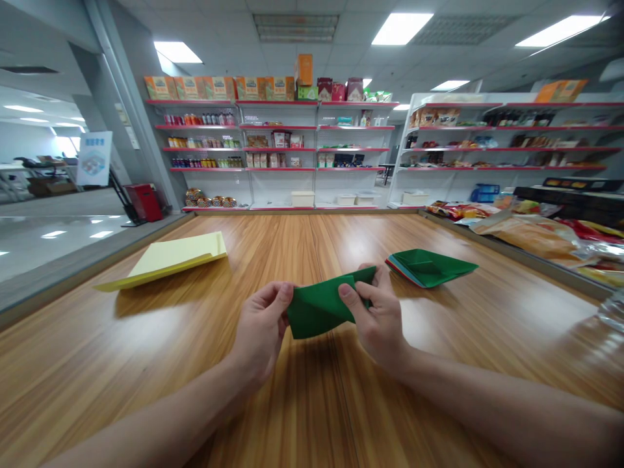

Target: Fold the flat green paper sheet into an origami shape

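Observation:
A folded green paper (319, 305) is held up over the middle of the wooden table (273, 409). My left hand (266, 322) pinches its left edge between thumb and fingers. On its right part, my right hand (380, 312) grips it, the thumb pressed on the front and the fingers partly behind. To the right on the table lies a stack of folded papers (431, 266), green on top with blue, white and red edges showing below. At the left lies a yellow sheet or pad of paper (178, 257), one edge raised.
Packaged snacks (531, 237) and a black box (575, 205) crowd the right side past the table's raised edge. A clear plastic object (612, 312) sits at the far right. Shelves (280, 148) with bottles and boxes stand behind. A red box (144, 201) is on the floor at left.

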The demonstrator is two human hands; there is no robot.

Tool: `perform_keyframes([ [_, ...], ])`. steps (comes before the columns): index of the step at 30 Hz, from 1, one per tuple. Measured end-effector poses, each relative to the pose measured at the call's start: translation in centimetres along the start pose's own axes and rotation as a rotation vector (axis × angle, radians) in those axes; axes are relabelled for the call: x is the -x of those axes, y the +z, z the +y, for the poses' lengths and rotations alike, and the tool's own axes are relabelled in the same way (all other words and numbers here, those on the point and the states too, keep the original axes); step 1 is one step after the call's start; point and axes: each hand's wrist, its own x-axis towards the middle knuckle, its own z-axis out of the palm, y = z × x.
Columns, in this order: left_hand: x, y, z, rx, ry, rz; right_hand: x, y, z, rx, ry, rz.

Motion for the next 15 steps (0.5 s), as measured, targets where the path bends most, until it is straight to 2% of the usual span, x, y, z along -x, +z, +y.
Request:
perform_keyframes([
  [3, 0.25, -0.03, -0.26, -0.224, 0.013, -0.086, -0.13, 0.14, 0.27, 0.007, 0.019, 0.004],
  [6, 0.56, -0.09, -0.46, -0.342, -0.031, -0.072, 0.09, 0.27, 0.18, -0.020, 0.022, -0.033],
  [15, 0.81, -0.22, -0.64, -0.335, -0.013, -0.077, 0.18, 0.24, 0.08, -0.004, 0.012, -0.054],
])
